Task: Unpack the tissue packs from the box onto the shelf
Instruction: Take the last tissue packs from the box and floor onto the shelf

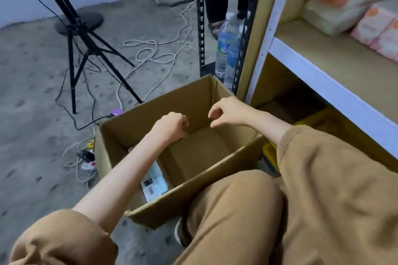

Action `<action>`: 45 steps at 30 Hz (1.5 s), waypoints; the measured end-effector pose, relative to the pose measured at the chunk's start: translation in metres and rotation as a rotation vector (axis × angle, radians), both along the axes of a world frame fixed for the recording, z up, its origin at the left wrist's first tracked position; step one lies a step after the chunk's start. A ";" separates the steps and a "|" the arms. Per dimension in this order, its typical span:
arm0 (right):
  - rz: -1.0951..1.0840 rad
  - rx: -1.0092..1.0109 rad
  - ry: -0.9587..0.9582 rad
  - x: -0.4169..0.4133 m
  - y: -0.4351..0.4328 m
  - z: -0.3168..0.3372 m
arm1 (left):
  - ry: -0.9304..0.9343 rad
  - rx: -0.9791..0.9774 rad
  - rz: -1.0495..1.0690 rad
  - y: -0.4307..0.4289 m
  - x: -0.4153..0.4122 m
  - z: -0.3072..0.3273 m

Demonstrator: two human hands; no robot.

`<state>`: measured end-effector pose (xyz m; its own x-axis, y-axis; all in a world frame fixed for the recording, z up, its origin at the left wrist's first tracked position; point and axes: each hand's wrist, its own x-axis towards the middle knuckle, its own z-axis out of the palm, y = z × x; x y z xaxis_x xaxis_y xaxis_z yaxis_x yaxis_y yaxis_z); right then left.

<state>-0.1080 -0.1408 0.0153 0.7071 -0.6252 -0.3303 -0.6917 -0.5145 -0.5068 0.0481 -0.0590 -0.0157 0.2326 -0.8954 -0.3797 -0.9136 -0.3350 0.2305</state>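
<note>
Tissue packs in pink and orange wrap lie stacked on the shelf at right. One pale blue pack lies in the near left corner of the open cardboard box, which stands on the floor just beside the shelf. Both hands hover over the box holding nothing: the left hand clenched, the right hand with fingers curled.

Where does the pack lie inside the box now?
In the head view the pack lies on the bottom of the box, in its near left corner, under the left forearm.
</note>
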 end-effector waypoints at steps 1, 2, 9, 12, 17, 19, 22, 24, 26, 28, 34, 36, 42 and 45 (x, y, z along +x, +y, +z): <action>0.014 0.018 0.014 0.009 -0.001 -0.009 | -0.005 0.032 0.023 0.004 0.009 -0.008; 0.029 0.037 0.027 0.018 -0.001 -0.018 | -0.009 0.065 0.040 0.007 0.018 -0.016; 0.026 0.200 0.090 0.071 -0.002 -0.086 | -0.013 0.269 0.064 0.021 0.061 -0.077; 0.004 0.262 0.121 0.091 0.002 -0.117 | -0.004 0.330 0.073 0.022 0.075 -0.097; -0.055 0.426 0.169 0.124 0.021 -0.165 | 0.033 0.328 0.165 0.030 0.099 -0.118; -0.088 0.503 0.188 0.137 0.032 -0.181 | 0.035 0.328 0.210 0.032 0.107 -0.121; -0.134 0.598 0.217 0.156 0.050 -0.200 | 0.043 0.305 0.285 0.033 0.114 -0.123; -0.175 0.664 0.215 0.166 0.063 -0.211 | 0.062 0.276 0.325 0.032 0.117 -0.123; -0.219 0.720 0.211 0.173 0.073 -0.219 | 0.070 0.270 0.335 0.032 0.117 -0.123; -0.267 0.741 0.207 0.177 0.080 -0.224 | 0.074 0.282 0.338 0.033 0.116 -0.123; -0.312 0.641 0.188 0.179 0.079 -0.230 | 0.071 0.290 0.354 0.033 0.114 -0.123; -0.282 0.580 0.209 0.175 0.071 -0.226 | 0.062 0.295 0.357 0.031 0.112 -0.122; -0.112 0.259 0.321 0.142 0.019 -0.202 | 0.049 0.260 0.328 0.028 0.108 -0.121; -0.056 0.071 0.389 0.117 -0.004 -0.191 | 0.034 0.239 0.308 0.027 0.103 -0.121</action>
<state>0.0092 -0.1449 -0.1760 0.4862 -0.6254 -0.6103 -0.8650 -0.4435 -0.2346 0.1512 -0.0322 -0.1366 0.4605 -0.6707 -0.5815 -0.7548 -0.6406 0.1411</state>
